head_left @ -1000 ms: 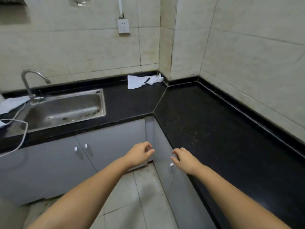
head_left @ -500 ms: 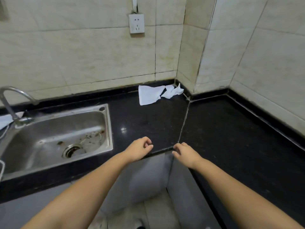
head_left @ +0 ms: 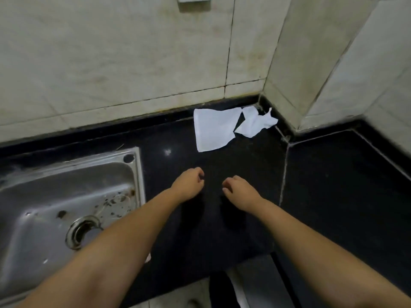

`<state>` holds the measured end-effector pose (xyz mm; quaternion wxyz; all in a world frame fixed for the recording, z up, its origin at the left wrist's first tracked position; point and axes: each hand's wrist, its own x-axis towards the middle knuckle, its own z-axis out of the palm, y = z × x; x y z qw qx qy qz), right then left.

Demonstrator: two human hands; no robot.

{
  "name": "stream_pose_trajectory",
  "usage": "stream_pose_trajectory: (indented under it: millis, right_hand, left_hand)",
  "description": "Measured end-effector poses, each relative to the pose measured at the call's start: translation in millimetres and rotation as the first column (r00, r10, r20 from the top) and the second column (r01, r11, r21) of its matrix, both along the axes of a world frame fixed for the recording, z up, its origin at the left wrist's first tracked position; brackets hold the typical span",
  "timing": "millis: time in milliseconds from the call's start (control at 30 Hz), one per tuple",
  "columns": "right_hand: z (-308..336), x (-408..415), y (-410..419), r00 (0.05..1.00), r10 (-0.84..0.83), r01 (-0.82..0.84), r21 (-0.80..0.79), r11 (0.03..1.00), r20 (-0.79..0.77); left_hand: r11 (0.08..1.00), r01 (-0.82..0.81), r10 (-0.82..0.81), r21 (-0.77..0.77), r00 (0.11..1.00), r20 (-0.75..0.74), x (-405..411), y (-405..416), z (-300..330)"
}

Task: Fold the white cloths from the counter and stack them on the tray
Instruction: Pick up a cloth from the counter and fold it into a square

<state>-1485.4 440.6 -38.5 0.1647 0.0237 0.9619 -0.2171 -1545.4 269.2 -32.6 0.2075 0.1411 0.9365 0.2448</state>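
While both forearms are reaching over black counter [head_left: 333, 185], steel sink [head_left: 66, 196] is lying at far left; left hand [head_left: 189, 184] is hovering just right of sink, fingers loosely curled, holding nothing; right hand [head_left: 241, 191] is hovering just beside it, fingers likewise curled, holding nothing; white cloths [head_left: 224, 127] are lying unfolded beyond hands, against tiled wall [head_left: 111, 63] near corner.

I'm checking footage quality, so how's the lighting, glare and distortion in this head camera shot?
Head view: dim, even light; a small glare spot on the glossy black stone counter; wide-angle bending of the beige wall tiles; the flat white cloth reads sharp; faint shadows under both hands.
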Motion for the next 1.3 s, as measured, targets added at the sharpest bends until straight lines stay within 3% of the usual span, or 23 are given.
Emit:
stream_pose_trajectory:
  millis: [133,300,400,600,667,800,900,1000,1133,1300]
  right_hand:
    - [-11.7,-78.6,-9.1,0.994,0.075,-0.073,0.029,0.997,-0.083]
    - [-32.5,-147.0,-2.1,0.971,0.069,-0.048,0.098,0.994,-0.229]
    - [-47.3,-163.8,11.4,0.977,0.088,-0.06,0.147,0.987,-0.195]
    - [-50.1,-171.7,17.9,0.977,0.114,-0.082,0.179,0.98,-0.178]
    - [-46.2,-164.3,17.9,0.978,0.077,-0.052,0.133,0.99,-0.194]
    - [-30.5,-129.1,23.2,0.965,-0.028,0.028,-0.006,1.0,-0.261]
    - [-12.8,-99.7,33.0,0.95,-0.115,0.11,-0.034,0.993,-0.289]
    - [3.8,-70.3,42.9,0.919,-0.24,0.226,-0.082,0.971,-0.314]
    - [30.8,-28.7,52.2,0.82,-0.476,0.364,-0.352,0.862,-0.318]
    - [69.0,14.6,63.8,0.76,-0.62,0.333,-0.704,0.628,-0.194]
  left_hand:
    - [0.998,0.009,-0.014,-0.055,0.996,-0.086,-59.3,17.4,-17.9]
    - [0.989,0.037,-0.062,-0.144,0.983,-0.175,-110.0,35.8,-44.4]
    - [0.961,0.046,-0.112,-0.274,0.967,-0.229,-123.0,40.2,-55.4]
    - [0.933,0.064,-0.192,-0.354,0.921,-0.34,-130.8,49.8,-55.1]
    - [0.965,0.07,-0.156,-0.252,0.927,-0.341,-124.2,48.1,-50.1]
    - [0.99,0.008,0.033,0.14,0.957,-0.288,-97.1,40.0,-21.1]
    - [0.915,-0.105,0.196,0.39,0.96,-0.201,-75.6,29.9,5.6]
    - [0.772,-0.188,0.356,0.607,0.919,-0.168,-54.2,14.9,29.3]
    - [0.643,-0.243,0.477,0.727,0.869,-0.132,-27.2,-6.3,55.9]
    - [0.579,-0.297,0.464,0.76,0.886,-0.008,3.9,-27.1,66.0]
